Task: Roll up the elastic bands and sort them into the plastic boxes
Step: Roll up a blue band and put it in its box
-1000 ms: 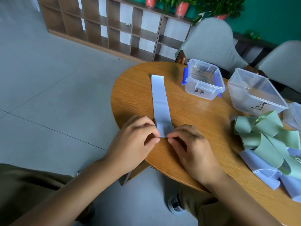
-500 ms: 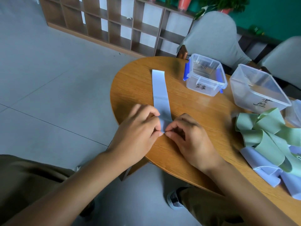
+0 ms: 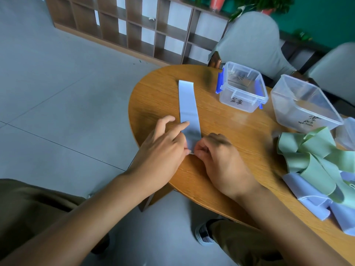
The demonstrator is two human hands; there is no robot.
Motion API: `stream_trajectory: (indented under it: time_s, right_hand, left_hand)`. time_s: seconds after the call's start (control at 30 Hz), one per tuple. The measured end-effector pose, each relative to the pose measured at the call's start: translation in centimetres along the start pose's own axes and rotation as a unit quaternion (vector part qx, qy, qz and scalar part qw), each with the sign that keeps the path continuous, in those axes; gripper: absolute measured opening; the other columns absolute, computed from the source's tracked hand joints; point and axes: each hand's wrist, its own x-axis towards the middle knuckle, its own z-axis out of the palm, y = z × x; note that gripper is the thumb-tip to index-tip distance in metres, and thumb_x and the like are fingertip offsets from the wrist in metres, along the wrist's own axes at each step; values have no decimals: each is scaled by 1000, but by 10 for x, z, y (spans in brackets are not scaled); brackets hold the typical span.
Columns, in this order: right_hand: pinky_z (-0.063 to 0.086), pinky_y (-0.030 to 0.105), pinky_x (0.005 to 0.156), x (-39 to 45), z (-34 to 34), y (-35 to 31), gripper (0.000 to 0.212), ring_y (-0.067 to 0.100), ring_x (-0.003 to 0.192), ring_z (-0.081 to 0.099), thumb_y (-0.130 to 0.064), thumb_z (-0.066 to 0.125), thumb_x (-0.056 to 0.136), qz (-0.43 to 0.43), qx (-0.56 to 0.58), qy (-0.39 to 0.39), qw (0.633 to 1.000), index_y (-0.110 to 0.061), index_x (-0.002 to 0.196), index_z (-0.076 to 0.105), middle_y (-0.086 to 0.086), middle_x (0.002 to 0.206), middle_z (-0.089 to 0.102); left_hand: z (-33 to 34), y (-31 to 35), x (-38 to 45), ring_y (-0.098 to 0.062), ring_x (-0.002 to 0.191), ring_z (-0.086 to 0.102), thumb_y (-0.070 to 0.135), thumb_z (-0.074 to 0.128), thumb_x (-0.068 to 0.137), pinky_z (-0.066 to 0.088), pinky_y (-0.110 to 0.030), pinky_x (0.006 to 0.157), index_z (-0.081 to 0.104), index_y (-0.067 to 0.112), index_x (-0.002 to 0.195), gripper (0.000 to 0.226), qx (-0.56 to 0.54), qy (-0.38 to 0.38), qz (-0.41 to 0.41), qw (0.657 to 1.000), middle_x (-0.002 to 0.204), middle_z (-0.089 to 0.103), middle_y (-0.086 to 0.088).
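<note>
A pale blue elastic band lies flat and straight on the round wooden table, running away from me. My left hand and my right hand meet at its near end, where both pinch a small rolled part of the band. My left index finger stretches forward along the band's left edge. Two clear plastic boxes stand open behind: a smaller one with blue clips and a larger one, each with dark handwriting on its side.
A tangled heap of green bands and pale blue bands lies at the table's right. Two grey chairs stand behind the boxes, with a wooden shelf unit beyond. Grey floor lies left of the table's edge.
Both hands have shifted forward along the band with its near end rolled between them. The flat stretch of band has grown shorter, and my left index finger has stretched out.
</note>
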Motion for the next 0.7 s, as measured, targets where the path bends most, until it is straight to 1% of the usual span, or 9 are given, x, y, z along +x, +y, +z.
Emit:
stream_trajectory:
  time_s: [0.13,0.2,0.3,0.33,0.4,0.47,0.57,0.63,0.7]
  right_hand:
    - [49,42,74,9,-3,-3,9,21,82,57,-11,62,93,20,-25,-27,999,-16,86,63,1,85,63]
    - [53,41,72,13,-6,-4,9,20,79,61,-13,62,93,49,-20,-46,998,-19,87,65,-1,85,66]
    - [56,40,74,18,-8,-7,9,22,82,66,-17,64,91,86,-20,-59,994,-25,89,66,-1,88,70]
    - [56,40,74,18,-8,-8,7,22,83,66,-17,65,91,84,-23,-51,995,-24,91,66,-1,90,69]
    - [55,42,72,17,-7,-10,8,25,83,64,-13,63,89,53,-36,-14,998,-20,94,65,0,91,66]
    - [53,43,69,13,-6,-9,10,27,85,61,-10,60,86,21,-50,18,998,-17,92,64,0,88,64]
    - [52,43,68,4,-4,-6,3,26,85,59,-16,65,86,3,-63,54,997,-17,88,63,-2,82,64]
    - [50,40,67,-3,-1,-6,5,26,82,59,-19,68,88,-13,-92,91,991,-16,85,65,-2,77,64]
    - [47,39,67,-10,2,-7,10,27,76,59,-16,65,92,-49,-133,133,981,-13,82,67,2,71,63]
  left_hand:
    - [-2,2,5,-31,139,36,38,53,92,48,-42,100,66,15,79,29,1,-4,-15,1000,134,62,-2]
    - [-3,2,7,-29,138,37,36,60,89,49,-39,95,68,17,78,24,2,7,-23,1000,128,65,1]
    - [-6,3,11,-28,133,40,28,72,85,51,-37,93,69,18,80,12,-8,24,-28,999,114,67,5]
    - [-7,5,12,-27,128,43,26,73,84,50,-35,91,65,18,82,11,-17,26,-25,999,107,66,6]
    - [-9,7,12,-23,112,48,22,75,82,49,-31,80,51,20,86,24,-49,28,-23,998,93,61,6]
    - [-10,10,12,-19,96,49,18,75,82,50,-33,67,39,22,89,37,-82,26,-31,996,84,59,5]
    - [-8,11,11,-20,87,50,15,75,82,52,-41,62,37,21,91,39,-102,36,-40,993,77,61,4]
    - [-8,10,11,-21,85,52,14,76,80,52,-41,60,39,19,91,39,-113,44,-42,992,74,62,4]
    - [-8,10,10,-21,82,52,14,77,79,52,-39,57,41,18,92,37,-107,48,-46,992,73,61,3]
